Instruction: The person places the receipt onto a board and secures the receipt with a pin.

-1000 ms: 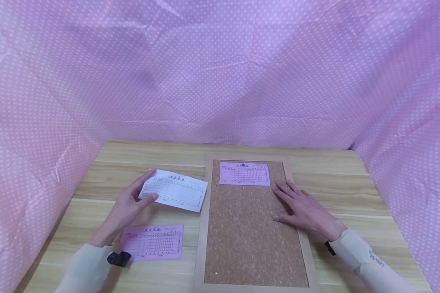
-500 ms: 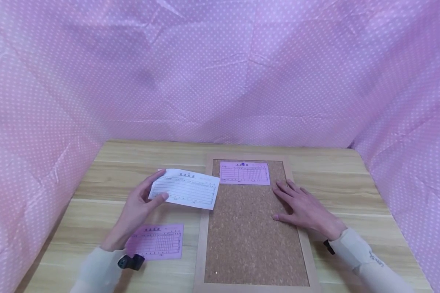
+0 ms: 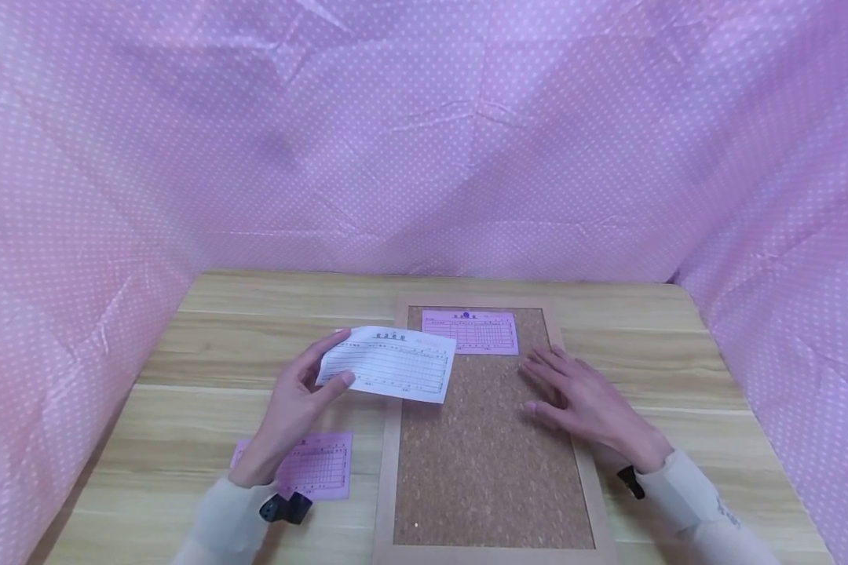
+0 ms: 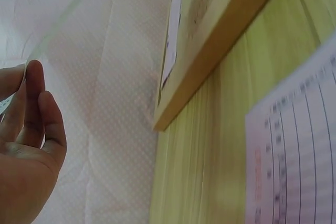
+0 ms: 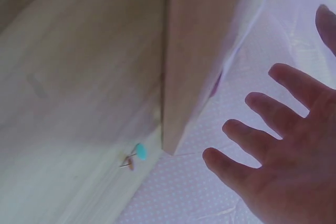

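Note:
My left hand [image 3: 291, 412] pinches a white receipt slip [image 3: 396, 365] at its left end, thumb on the printed face and fingers behind. The slip is held up over the left frame of a cork board [image 3: 495, 463], overlapping the corner of a pink receipt slip [image 3: 480, 337] in the head view. A dark blue pin [image 3: 466, 315] fixes that pink slip near the board's top. Over the board's right edge is my right hand [image 3: 593, 412], empty, with fingers spread; the right wrist view shows its fingers [image 5: 254, 135] raised off the wooden frame.
Another pink receipt slip [image 3: 321, 471] lies on the wooden table [image 3: 177, 424], partly hidden by the left wrist. In the right wrist view, a teal thumbtack [image 5: 140, 151] and an orange thumbtack [image 5: 130, 163] lie beside the board. Pink dotted cloth [image 3: 424, 157] surrounds the table.
My left hand has carried the white receipt slip rightward, from beside the board to over its left part. My right hand has lifted slightly, its fingers shifting a little.

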{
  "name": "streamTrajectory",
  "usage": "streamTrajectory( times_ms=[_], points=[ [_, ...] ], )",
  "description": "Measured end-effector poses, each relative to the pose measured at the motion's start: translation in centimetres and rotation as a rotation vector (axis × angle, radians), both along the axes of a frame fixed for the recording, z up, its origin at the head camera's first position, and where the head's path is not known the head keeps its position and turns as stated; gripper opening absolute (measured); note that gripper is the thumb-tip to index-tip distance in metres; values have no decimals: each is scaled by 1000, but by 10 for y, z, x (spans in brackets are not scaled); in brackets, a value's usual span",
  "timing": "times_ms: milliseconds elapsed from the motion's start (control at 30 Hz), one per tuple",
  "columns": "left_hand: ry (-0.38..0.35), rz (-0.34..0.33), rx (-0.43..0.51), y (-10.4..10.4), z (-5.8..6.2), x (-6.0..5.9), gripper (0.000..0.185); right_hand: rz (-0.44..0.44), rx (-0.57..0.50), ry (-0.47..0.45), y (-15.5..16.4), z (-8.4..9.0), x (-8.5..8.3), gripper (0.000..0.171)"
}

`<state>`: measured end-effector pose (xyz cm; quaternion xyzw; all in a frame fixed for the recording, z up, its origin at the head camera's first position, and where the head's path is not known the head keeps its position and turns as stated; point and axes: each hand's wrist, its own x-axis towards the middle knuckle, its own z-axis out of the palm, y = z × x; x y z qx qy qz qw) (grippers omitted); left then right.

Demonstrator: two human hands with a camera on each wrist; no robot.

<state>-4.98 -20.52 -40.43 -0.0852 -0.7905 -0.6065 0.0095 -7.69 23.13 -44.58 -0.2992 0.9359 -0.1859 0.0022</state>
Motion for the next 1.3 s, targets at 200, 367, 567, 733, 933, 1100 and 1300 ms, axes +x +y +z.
streamTrajectory(
  times_ms=[200, 367, 567, 733, 933, 1100, 1300],
  points=[
    [3, 22, 74, 15, -2, 2, 59, -43, -72, 13, -7, 8, 3, 67],
    [6, 35, 129, 28, -3, 4, 59, -87, -155, 13, -17, 15, 9, 63],
    [-4, 31, 162, 40, -3, 6, 59, -95, -281, -18, -29, 22, 15, 62],
    [-4, 29, 233, 50, -5, 7, 59, -105, -383, -93, -37, 26, 19, 62],
    [44, 34, 262, 61, -10, 7, 58, -82, -521, -160, -46, 29, 21, 63],
    [39, 32, 275, 70, -15, 7, 58, -86, -635, -247, -52, 31, 24, 67],
    [-3, 53, 278, 79, -19, 8, 58, -85, -680, -280, -59, 33, 24, 68]
  ],
)
